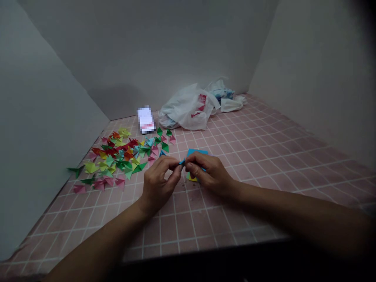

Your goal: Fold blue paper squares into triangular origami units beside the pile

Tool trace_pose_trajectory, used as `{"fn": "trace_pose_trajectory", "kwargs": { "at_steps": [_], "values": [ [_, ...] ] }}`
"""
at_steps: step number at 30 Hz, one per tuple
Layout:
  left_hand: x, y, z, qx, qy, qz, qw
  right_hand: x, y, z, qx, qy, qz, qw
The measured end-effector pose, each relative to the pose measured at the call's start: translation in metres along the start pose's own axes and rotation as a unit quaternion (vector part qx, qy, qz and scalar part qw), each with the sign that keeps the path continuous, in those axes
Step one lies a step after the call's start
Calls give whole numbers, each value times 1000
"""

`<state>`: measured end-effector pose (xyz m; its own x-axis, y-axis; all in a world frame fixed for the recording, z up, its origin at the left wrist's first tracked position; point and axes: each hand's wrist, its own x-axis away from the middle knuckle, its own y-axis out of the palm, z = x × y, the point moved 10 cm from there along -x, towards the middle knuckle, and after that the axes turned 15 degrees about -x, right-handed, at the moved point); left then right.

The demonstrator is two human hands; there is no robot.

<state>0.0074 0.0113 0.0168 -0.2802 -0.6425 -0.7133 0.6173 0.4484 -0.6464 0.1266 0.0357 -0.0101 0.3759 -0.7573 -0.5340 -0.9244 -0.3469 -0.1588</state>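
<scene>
Between my two hands is a small folded piece of blue paper (182, 162), mostly covered by fingers. My left hand (160, 180) pinches one end of it with thumb and forefinger. The other end sits in the closed fingertips of my right hand (210, 172). Just behind and under my right hand lies flat blue paper (198, 151), with a yellow sheet (192, 179) showing below the fingers. To the left of my left hand spreads a heap of folded paper cranes (117, 156) in red, green, yellow, pink and blue.
A pink cloth with a white grid (264, 156) covers the surface. A lit phone (146, 119) stands at the back, its screen blurred. Beside it rest a crumpled white plastic bag (188, 107) and another bundle (223, 94). Pale walls close in the left, back and right.
</scene>
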Motion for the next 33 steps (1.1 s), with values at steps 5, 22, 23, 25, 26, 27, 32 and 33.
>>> {"fn": "trace_pose_trajectory", "kwargs": {
  "at_steps": [5, 22, 23, 25, 26, 27, 32, 33],
  "values": [
    [-2, 1, -4, 47, -38, -13, 998, -4, -7, -1, 0, -8, 28, 1000],
    [15, 41, -39, 273, -263, -149, 913, -3, 1, 22, -102, 133, -5, 986],
    [16, 43, -40, 279, -266, -153, 910, -1, 2, 27, -123, 154, -1, 980],
    [17, 46, -43, 282, -271, -164, 906, 1, 4, 34, -158, 186, 2, 970],
    [18, 47, -44, 282, -272, -170, 904, 2, 6, 37, -173, 200, 2, 964],
    [18, 48, -44, 284, -272, -174, 903, 3, 8, 41, -191, 216, 0, 957],
    [19, 49, -41, 354, -282, -148, 879, 6, 8, 53, -303, 255, 31, 918],
    [20, 49, -41, 368, -287, -135, 874, 6, 6, 54, -321, 250, 45, 912]
  ]
}}
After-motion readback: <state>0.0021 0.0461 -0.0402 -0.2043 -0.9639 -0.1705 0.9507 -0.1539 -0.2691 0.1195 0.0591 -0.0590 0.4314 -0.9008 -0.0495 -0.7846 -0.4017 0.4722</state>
